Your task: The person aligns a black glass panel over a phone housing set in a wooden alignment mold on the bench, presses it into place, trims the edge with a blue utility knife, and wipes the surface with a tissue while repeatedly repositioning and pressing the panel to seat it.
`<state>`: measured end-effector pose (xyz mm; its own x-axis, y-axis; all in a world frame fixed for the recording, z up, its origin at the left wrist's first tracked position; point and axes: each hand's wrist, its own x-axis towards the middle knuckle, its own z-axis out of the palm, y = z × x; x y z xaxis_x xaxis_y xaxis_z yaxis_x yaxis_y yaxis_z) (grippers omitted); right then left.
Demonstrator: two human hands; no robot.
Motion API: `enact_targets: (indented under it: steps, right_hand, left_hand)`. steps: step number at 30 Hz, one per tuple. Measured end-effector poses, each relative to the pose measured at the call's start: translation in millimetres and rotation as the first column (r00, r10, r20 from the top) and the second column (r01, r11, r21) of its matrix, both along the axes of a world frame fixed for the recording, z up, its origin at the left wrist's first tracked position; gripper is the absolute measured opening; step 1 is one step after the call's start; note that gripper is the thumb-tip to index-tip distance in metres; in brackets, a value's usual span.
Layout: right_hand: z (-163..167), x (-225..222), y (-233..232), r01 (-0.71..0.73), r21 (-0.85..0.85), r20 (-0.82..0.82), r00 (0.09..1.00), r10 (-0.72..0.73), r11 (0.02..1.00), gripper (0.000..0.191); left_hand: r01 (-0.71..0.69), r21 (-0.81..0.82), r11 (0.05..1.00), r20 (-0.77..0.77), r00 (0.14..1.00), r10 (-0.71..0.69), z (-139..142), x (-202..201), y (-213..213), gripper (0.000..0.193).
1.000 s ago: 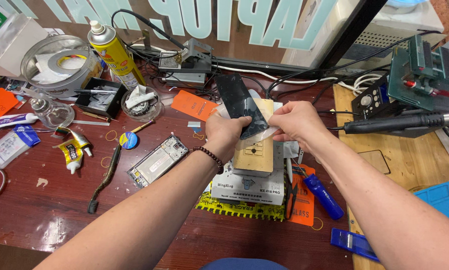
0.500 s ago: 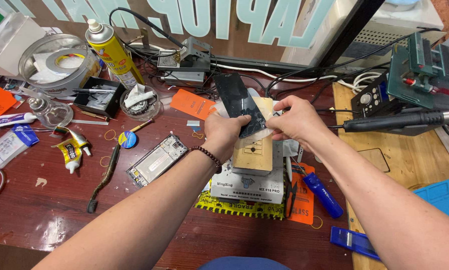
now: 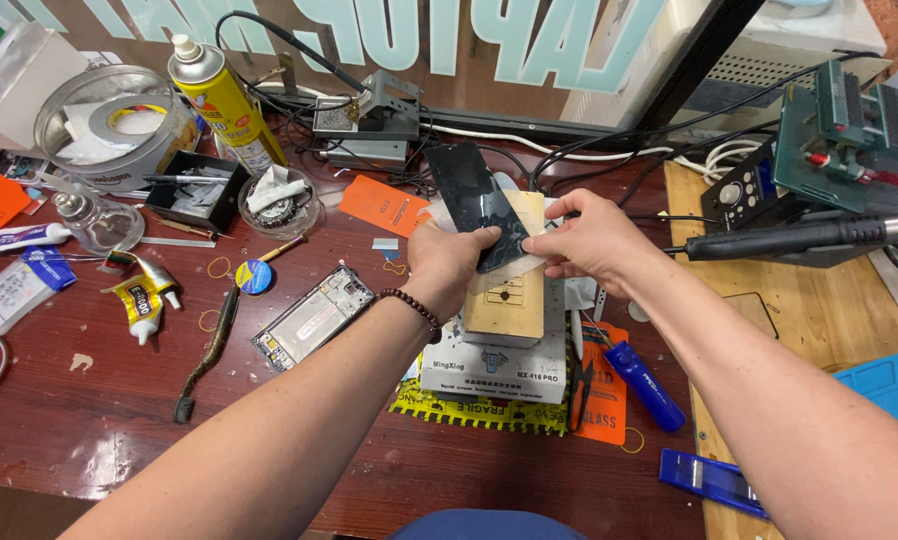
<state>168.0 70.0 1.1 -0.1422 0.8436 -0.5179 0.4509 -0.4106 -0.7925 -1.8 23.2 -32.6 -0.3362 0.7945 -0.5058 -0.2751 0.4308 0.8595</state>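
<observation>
My left hand [image 3: 452, 266] grips a black phone screen panel [image 3: 479, 201] by its lower end and holds it tilted above a heating plate [image 3: 507, 305]. My right hand [image 3: 591, 239] pinches a thin clear film [image 3: 529, 262] at the panel's lower right edge. A beaded bracelet sits on my left wrist. The plate has a tan top and rests on a white box-shaped base [image 3: 494, 370] on the dark red table.
A phone frame [image 3: 312, 317] lies left of my left arm. Glue tubes [image 3: 141, 297], a yellow spray can [image 3: 214, 98], a round tin [image 3: 109, 125], a black brush-like tool [image 3: 207, 350] and orange tags lie about. A hot-air handle [image 3: 799, 238], wooden board and blue tools [image 3: 646, 383] sit right.
My right hand has shifted slightly along the panel's lower edge with the film; the panel stays tilted in my left hand.
</observation>
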Motion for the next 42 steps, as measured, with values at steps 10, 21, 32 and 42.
enact_targets:
  steps: [10,21,32,42]
  right_hand:
    - [3.7,3.8,1.4,0.028,-0.018,-0.058,0.998,-0.029,0.999,0.035]
    - [-9.8,1.0,8.9,-0.005,0.027,0.087,0.996,0.002,1.000,0.034]
    - [7.9,0.3,-4.4,-0.033,0.210,0.240,0.971,-0.019,0.977,0.021]
    - [-34.5,79.5,-57.6,-0.352,0.205,0.715,0.691,0.106,0.913,0.038]
  left_hand:
    - [0.018,-0.018,1.000,-0.031,0.999,-0.018,4.5,-0.8,-2.0,0.027]
    - [0.026,0.032,0.999,-0.036,0.999,-0.024,0.0,-0.9,-2.8,0.022]
    - [0.024,0.040,0.999,-0.152,0.988,-0.018,6.2,-0.3,-7.2,0.040]
    - [0.108,0.107,0.988,-0.577,0.816,-0.027,18.5,-1.6,-19.8,0.109]
